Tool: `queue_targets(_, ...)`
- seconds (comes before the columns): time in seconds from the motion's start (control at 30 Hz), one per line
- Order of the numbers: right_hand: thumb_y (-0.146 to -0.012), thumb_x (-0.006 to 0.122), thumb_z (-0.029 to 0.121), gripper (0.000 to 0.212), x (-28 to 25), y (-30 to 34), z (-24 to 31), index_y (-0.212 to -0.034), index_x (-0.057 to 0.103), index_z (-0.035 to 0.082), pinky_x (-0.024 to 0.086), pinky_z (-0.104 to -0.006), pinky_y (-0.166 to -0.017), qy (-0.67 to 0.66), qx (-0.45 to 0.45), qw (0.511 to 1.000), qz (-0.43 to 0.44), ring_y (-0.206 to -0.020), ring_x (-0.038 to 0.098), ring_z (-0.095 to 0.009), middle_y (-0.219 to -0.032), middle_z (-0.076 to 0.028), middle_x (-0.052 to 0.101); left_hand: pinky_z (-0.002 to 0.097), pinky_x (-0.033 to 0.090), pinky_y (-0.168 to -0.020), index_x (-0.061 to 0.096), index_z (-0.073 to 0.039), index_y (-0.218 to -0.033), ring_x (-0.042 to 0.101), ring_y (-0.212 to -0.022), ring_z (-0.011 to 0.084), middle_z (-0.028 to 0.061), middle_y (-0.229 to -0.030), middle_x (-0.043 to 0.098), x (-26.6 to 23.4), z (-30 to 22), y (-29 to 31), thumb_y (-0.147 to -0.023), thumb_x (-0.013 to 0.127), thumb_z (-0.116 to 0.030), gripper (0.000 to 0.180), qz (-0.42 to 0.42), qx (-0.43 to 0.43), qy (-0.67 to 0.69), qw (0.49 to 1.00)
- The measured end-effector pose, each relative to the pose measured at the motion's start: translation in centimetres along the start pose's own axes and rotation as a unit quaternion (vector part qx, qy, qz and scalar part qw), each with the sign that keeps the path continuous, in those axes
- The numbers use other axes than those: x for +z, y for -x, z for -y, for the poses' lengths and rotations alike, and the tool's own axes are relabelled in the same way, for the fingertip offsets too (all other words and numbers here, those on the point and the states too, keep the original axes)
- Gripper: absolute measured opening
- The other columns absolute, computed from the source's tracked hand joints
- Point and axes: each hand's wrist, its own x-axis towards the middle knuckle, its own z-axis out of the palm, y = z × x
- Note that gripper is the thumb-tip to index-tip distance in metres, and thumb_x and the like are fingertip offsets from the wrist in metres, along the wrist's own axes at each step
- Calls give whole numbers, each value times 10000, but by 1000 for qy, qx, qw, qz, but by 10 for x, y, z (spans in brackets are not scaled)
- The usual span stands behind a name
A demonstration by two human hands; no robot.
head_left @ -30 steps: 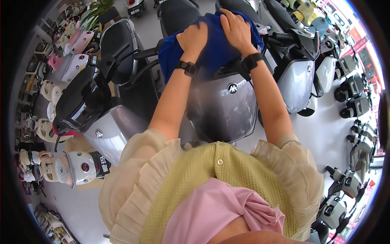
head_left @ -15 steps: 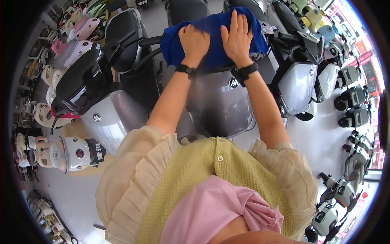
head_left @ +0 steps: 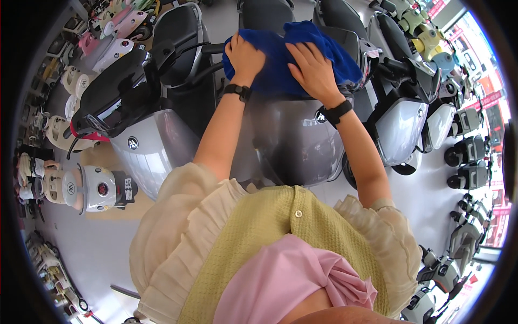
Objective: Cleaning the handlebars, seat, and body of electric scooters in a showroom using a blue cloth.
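Note:
A blue cloth [head_left: 276,70] lies rumpled over the handlebar cover of a grey scooter [head_left: 299,143] right in front of me. My left hand [head_left: 246,58] is at the cloth's left end, fingers bent and closed around its edge. On the right part of the cloth rests my right hand [head_left: 314,71], palm down, its fingers stretched and a little apart, pointing up and left. Behind that hand the fabric stands up in a fold. Part of the dark cover shows past the cloth at the far right. Both wrists wear black bands.
Close on the left stands another silver scooter [head_left: 154,151] with a black handlebar cover [head_left: 116,100]. A further silver scooter [head_left: 398,132] is close on the right. Rows of scooters line both sides. A small white scooter [head_left: 102,189] is at the left; people stand at the far left edge.
My left hand has slid left along the cloth. My right hand has drawn nearer and turned its fingers leftward. The cloth's right part has folded up, and the view has shifted slightly.

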Motion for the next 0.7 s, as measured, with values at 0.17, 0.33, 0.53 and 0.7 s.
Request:
queue_targets(0.17,-884,633,316,473,38,-44,20,-1274,543,63,514,-384,-721,73,-20,996,-48,-1000,616,-258,-1009,-96,633,500,236,-1075,740,8,-952,449,-1265,341,174,-1262,598,9,28,-14,-868,504,-250,359,84,-136,-42,986)
queue_targets(0.33,-899,607,372,478,81,-72,37,-1189,522,2,509,-389,-589,68,36,997,-7,-756,641,-281,-856,-115,594,536,247,-1094,687,-8,-1139,359,-1348,456,218,-1398,494,12,54,-7,-915,486,-285,409,-14,-198,-98,975)
queue_targets(0.53,-896,609,388,452,100,-87,35,-1184,522,51,530,-401,-612,25,-10,1000,10,-810,644,-305,-921,-119,598,531,320,-1048,702,1,-1129,314,-1363,509,254,-1415,461,12,74,1,-926,505,-311,421,62,-180,-142,971)
queue_targets(0.7,-893,625,342,555,82,-69,40,-1347,472,62,544,-370,-664,21,-36,999,-12,-978,618,-286,-1107,-126,588,507,362,-965,745,3,-939,437,-1233,455,218,-1222,580,14,76,3,-878,574,-270,328,14,-140,-152,978)
